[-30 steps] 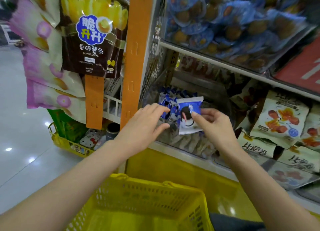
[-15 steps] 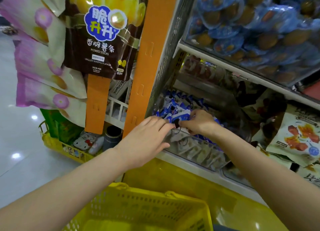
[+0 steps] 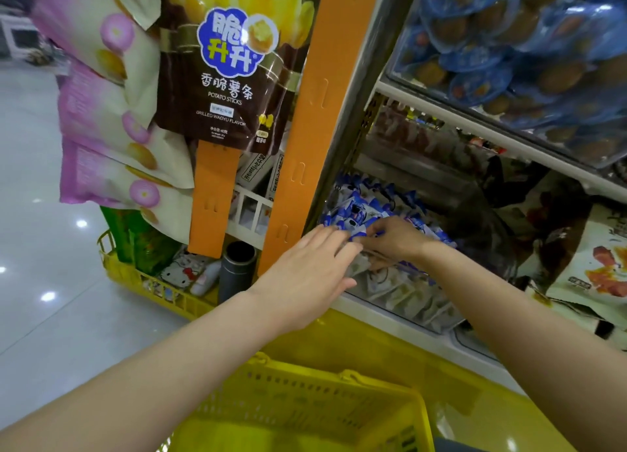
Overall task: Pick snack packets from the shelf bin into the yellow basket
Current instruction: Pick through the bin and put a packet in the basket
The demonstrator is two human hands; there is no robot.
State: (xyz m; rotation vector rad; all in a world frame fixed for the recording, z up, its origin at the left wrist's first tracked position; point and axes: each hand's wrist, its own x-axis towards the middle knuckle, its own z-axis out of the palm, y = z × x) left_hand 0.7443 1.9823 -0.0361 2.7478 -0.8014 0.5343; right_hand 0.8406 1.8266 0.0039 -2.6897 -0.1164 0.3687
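Observation:
A clear shelf bin [image 3: 412,304] holds several blue-and-white snack packets [image 3: 356,210]. My right hand [image 3: 395,239] is down inside the bin, fingers curled into the pile and pinching a blue-and-white packet at its fingertips. My left hand [image 3: 305,275] reaches in from the left with straight fingers that touch the bin's front left corner and the packets there. The yellow basket [image 3: 305,400] sits below both forearms at the bottom of the view; the part of its inside that shows holds nothing.
An orange upright post [image 3: 298,139] stands just left of the bin, with hanging potato-stick bags [image 3: 224,78] and pink bags [image 3: 101,112] beside it. A yellow floor rack [image 3: 152,282] holds small items and a grey cylinder [image 3: 237,271]. Above is a shelf of blue packs [image 3: 509,44]; beige pouches [image 3: 597,258] lie right.
My right hand, which held a packet up in front of the bin, has gone down into the pile. My left hand stays at the bin's front. The view has moved closer.

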